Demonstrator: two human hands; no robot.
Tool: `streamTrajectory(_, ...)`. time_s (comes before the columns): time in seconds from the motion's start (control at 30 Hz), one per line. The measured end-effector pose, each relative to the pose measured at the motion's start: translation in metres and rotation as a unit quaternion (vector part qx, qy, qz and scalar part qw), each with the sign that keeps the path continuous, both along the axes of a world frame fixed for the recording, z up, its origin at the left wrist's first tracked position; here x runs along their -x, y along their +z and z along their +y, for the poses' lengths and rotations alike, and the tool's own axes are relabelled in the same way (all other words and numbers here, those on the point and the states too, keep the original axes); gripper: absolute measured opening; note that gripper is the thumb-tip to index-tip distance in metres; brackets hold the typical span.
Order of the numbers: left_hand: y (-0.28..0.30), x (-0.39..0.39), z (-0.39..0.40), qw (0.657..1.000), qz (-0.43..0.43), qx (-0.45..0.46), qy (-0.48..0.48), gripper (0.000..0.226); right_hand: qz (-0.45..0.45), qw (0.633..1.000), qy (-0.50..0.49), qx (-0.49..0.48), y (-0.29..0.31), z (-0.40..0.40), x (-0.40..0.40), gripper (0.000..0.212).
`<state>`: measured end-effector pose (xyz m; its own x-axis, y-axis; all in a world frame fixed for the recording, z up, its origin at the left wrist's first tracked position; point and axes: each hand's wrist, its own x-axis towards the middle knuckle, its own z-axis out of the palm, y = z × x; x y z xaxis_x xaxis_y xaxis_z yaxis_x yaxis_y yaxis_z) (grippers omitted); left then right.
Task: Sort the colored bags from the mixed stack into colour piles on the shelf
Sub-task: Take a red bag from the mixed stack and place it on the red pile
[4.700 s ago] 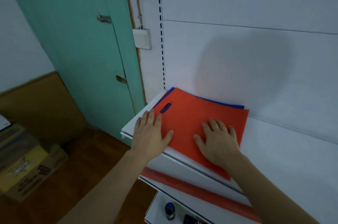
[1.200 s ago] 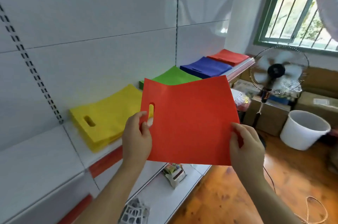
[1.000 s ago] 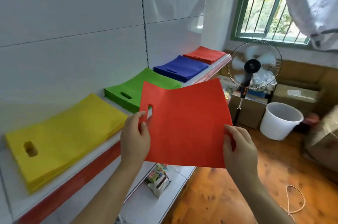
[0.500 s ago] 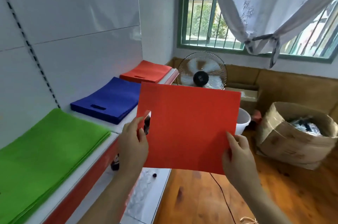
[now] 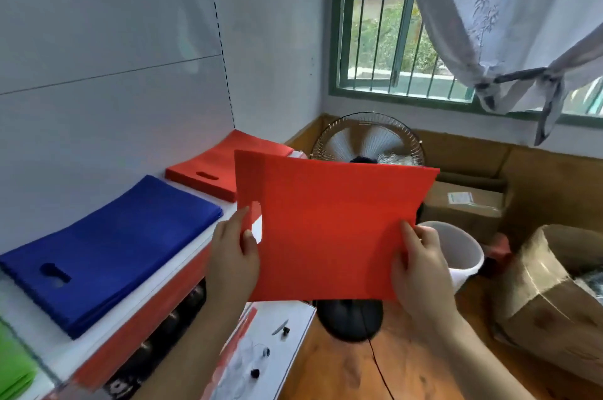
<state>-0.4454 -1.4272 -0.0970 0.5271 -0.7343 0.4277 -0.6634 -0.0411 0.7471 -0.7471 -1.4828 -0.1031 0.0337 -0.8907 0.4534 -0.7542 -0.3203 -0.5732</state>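
Both hands hold one red bag (image 5: 326, 230) upright in the air, clear of the shelf (image 5: 42, 347). The left hand (image 5: 233, 256) pinches the bag's left edge beside the handle cut-out, thumb on the near face. The right hand (image 5: 421, 264) grips the lower right corner, thumb forward and fingers behind.

The red pile (image 5: 208, 173) lies at the far end of the shelf, just beyond the blue pile (image 5: 107, 243). The held bag partly hides the red pile's right side. A sliver of the green pile (image 5: 13, 370) shows at the near left.

Step in hand, as judged: carrying a red bag to its matching pile. The next move calls for tipping the bag flat, bringing it over the red pile, squaring its edges and cut-out with the bags beneath, then letting go with both hands.

A fan (image 5: 365, 142) and a white bucket (image 5: 460, 249) stand on the floor behind the bag.
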Motion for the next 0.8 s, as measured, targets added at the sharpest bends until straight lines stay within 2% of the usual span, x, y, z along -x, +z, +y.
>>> streamTrajectory(0.13, 0.001, -0.018, -0.045, 0.999, -0.003, -0.003, 0.037, 0.045, -0.007, 0.999, 0.038, -0.001, 0.002, -0.074, -0.028, 0.057)
streamTrajectory(0.37, 0.003, -0.08, -0.138, 0.992, -0.011, 0.015, 0.129, 0.041, 0.021, 0.994, 0.11, 0.007, 0.006, -0.21, -0.108, 0.066)
streamTrajectory(0.7, 0.0, -0.142, -0.206, 0.972, -0.045, -0.03, 0.229, 0.037, 0.036, 0.971, 0.238, 0.004, 0.013, -0.357, -0.214, 0.049)
streamTrajectory(0.8, -0.004, -0.157, -0.216, 0.957, -0.049, -0.065, 0.28, 0.037, 0.046, 0.959, 0.28, -0.018, 0.011, -0.394, -0.248, 0.053)
